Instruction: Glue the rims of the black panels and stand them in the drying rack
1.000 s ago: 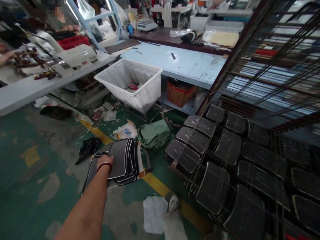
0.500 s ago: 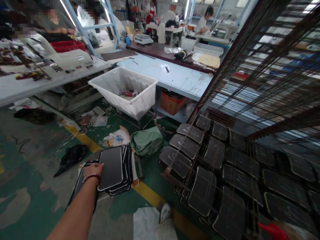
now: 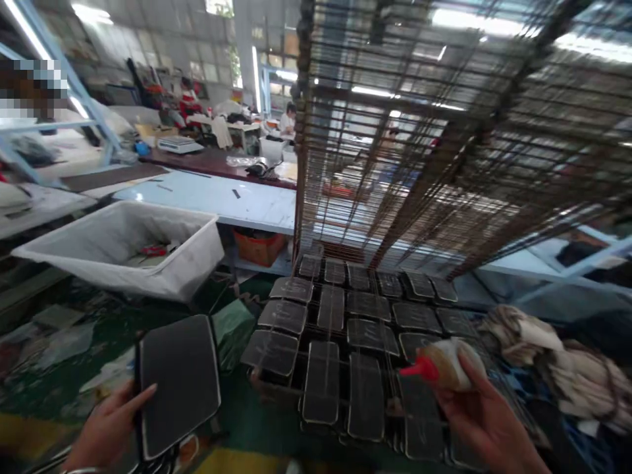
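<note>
My left hand grips a black rounded panel with pale edging by its left side, thumb on the face. More dark pieces show just below it, and I cannot tell whether they are held too. In my right hand is a squeeze bottle with a red pointed nozzle and brownish contents, tipped so the nozzle points left. Beneath and beside the bottle, many similar black panels lie in rows on a wire rack, several with pale squiggles on them.
Raised wire racks slope overhead on the right. A white plastic tub stands at left before a light blue table. Under the table sits an orange-brown box. Crumpled cloth lies at right. A green bag is on the floor.
My view has swung right. My left hand has lifted a panel from the pile beside the rack. The bottle, earlier only a red tip at the lower right, is now in full view with my right hand.
</note>
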Demonstrator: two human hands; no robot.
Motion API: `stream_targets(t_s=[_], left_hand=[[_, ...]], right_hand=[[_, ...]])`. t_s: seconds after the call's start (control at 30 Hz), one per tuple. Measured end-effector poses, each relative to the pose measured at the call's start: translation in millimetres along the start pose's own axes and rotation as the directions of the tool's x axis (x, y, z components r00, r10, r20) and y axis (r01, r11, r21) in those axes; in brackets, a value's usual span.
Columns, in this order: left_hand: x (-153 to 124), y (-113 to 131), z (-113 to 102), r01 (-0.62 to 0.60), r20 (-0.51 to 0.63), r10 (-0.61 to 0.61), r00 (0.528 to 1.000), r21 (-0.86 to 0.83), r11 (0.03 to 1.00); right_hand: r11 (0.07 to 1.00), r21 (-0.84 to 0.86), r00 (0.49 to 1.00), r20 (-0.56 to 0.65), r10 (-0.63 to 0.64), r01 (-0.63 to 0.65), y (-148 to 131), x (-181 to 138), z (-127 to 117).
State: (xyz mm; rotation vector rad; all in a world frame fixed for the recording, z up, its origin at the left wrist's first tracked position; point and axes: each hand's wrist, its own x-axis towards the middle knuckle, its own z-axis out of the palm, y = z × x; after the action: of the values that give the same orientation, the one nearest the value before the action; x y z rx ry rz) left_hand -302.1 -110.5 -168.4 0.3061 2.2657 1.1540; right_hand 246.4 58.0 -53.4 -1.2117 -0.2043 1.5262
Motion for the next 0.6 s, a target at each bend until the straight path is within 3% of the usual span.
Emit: stream_targets(t_s=[0.03, 0.07, 0.13, 0.23, 0.33, 0.47, 0.6], left_hand=[[-21, 19, 25, 0.039, 0.173, -0.013, 0.985, -0.146, 0.989], [-44, 38, 50, 0.083, 0.340, 0.004, 0.940, -0.240, 0.967], [-93, 77, 95, 0.057, 0.599, 0.142, 0.788, -0.301, 0.952], [-161, 130, 144, -0.049, 0.789, 0.277, 0.548, -0.300, 0.953], [-208, 166, 169, -0.135, 0.895, 0.264, 0.359, -0.230, 0.964], [-240, 195, 181, -0.266, 0.956, 0.183, 0.231, -0.119, 0.956], [-261, 213, 186, -0.377, 0.982, 0.103, 0.161, -0.035, 0.926]], right_hand=[[1.000, 0.016, 1.000, 0.009, -0.021, 0.021, -12, -6, 3], [0.999, 0.021, 0.999, 0.024, -0.046, 0.046, -25, -11, 6], [0.993, 0.020, 0.988, 0.102, -0.119, 0.118, -50, -23, 12], [0.964, 0.021, 0.930, 0.257, -0.261, 0.265, -85, -41, 19], [0.913, 0.002, 0.852, 0.359, -0.382, 0.408, -116, -58, 20], [0.844, -0.044, 0.774, 0.428, -0.467, 0.534, -146, -71, 12], [0.796, -0.100, 0.734, 0.469, -0.491, 0.597, -160, -72, -3]])
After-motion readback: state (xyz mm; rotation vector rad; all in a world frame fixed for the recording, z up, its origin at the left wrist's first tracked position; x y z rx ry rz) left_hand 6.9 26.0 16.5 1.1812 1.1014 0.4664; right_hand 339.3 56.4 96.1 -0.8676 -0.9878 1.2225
